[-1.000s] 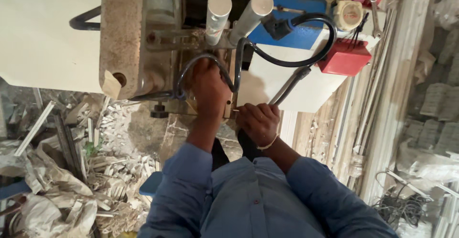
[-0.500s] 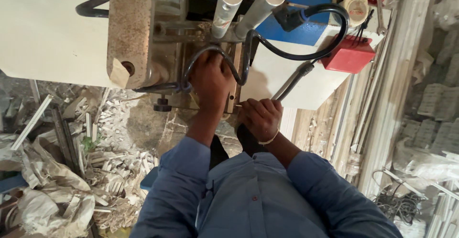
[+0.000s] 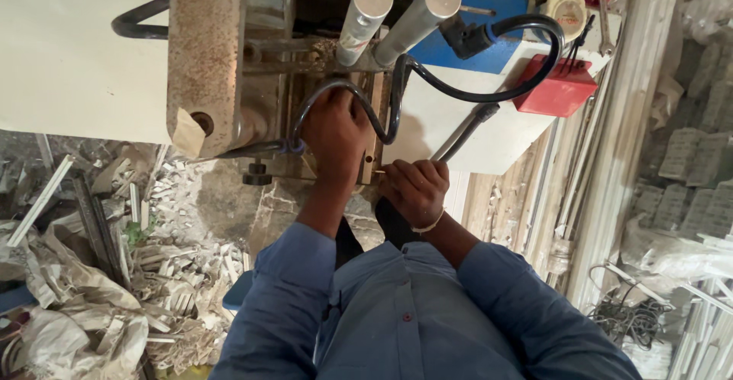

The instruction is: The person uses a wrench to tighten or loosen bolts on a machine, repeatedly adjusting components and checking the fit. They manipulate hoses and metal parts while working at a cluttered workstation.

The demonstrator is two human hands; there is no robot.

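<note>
My left hand [image 3: 336, 132] reaches into a grimy metal machine [image 3: 229, 82]. It lies knuckles up under a looping black hose [image 3: 397, 98], beside a pale upright strip [image 3: 372, 140]. Its fingertips curl down out of sight, so what they hold is hidden. My right hand [image 3: 416, 189] is a closed fist lower and to the right, wrapped round the lower end of a slanted metal lever [image 3: 466, 128]. Two shiny steel cylinders [image 3: 366, 14] rise from the machine just above both hands. My blue sleeves fill the bottom of the view.
A red box [image 3: 557, 90] and a blue panel [image 3: 489, 14] sit at the machine's right, with a spanner [image 3: 603, 14] beyond. Pale offcuts and crumpled sacks [image 3: 84, 304] litter the floor on the left. Long white profiles [image 3: 618, 159] and tangled wire [image 3: 634, 311] lie on the right.
The view has shifted slightly, so the machine sits a little lower in frame. Both hands stay in nearly the same places on the machine and lever.
</note>
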